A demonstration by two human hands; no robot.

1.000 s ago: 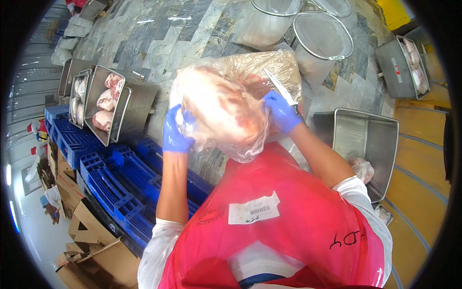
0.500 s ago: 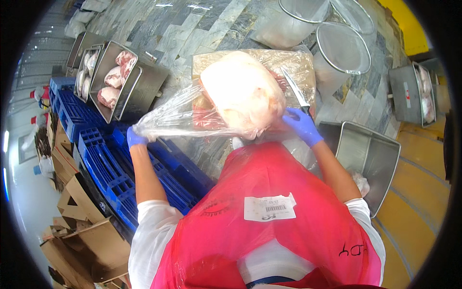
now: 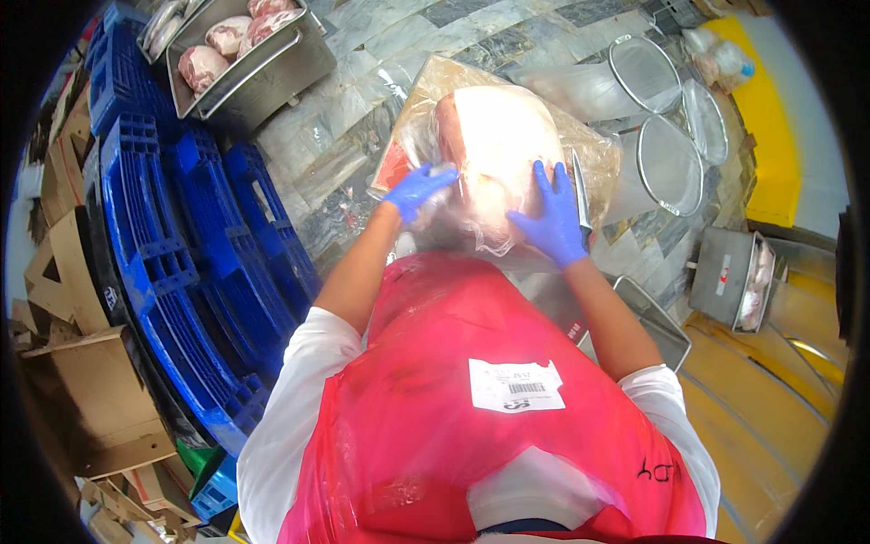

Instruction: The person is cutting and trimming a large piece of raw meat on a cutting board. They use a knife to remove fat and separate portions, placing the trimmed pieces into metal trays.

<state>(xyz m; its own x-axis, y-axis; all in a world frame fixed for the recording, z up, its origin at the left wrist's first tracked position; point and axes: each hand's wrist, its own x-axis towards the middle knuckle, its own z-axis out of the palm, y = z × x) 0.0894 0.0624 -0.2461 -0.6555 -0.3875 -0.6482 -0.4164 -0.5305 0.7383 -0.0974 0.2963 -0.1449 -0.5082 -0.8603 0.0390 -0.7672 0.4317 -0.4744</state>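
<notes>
A large pale-and-red cut of raw meat [image 3: 494, 145] in a clear plastic bag [image 3: 598, 163] lies on a wooden cutting board [image 3: 408, 136]. My left hand [image 3: 415, 189], in a blue glove, grips the bag's gathered plastic at the meat's left side. My right hand [image 3: 548, 218], also blue-gloved, presses flat on the meat's near right side with fingers spread. A knife blade [image 3: 580, 195] lies along the right of that hand. I wear a red plastic apron [image 3: 471, 399] with a white label.
Steel trays of raw meat [image 3: 240, 50] stand at the upper left. Blue plastic pallets [image 3: 172, 245] and cardboard boxes [image 3: 82, 399] fill the left. Clear round containers [image 3: 666, 163] sit at the upper right, steel pans [image 3: 725, 281] at the right, one holding meat.
The bagged meat has come down onto the board. My left hand, which was stretching the bag out to the left, moved in to the meat; my right hand shifted onto its top.
</notes>
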